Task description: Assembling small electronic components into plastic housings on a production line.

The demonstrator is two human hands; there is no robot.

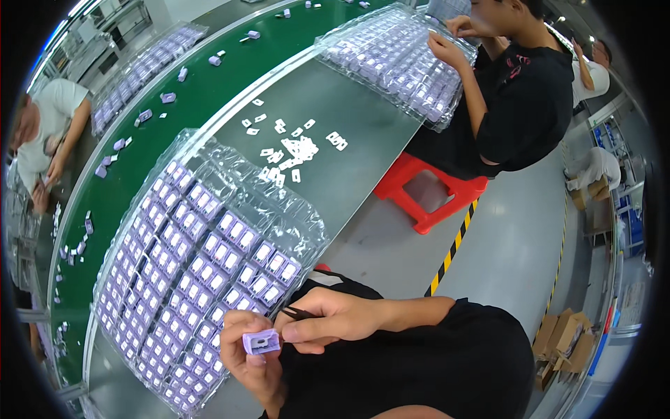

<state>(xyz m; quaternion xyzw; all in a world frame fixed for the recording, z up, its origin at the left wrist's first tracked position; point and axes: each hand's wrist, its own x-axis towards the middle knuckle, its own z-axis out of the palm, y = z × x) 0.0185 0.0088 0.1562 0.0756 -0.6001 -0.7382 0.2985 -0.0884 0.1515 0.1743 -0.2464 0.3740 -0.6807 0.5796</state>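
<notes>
My left hand [255, 373] pinches a small purple plastic housing [262, 342], box-shaped with a dark recess and a pale piece inside. Close against it on the right, my right hand [338, 315] is closed around slim black tweezers [300, 314]; their tips are hidden by the fingers. Beneath and beyond both hands lies a clear plastic tray [279, 199] filled with rows of purple housings, many with white faces. Loose small white pieces [300, 150] are heaped and scattered on the grey table past the tray.
A green conveyor belt [199, 87] carrying scattered purple housings runs along the left. Another filled tray [391, 59] lies at the far end, beside a seated co-worker in black [523, 98]. A red stool [426, 188] stands right of the table; cardboard boxes [562, 342] sit farther right.
</notes>
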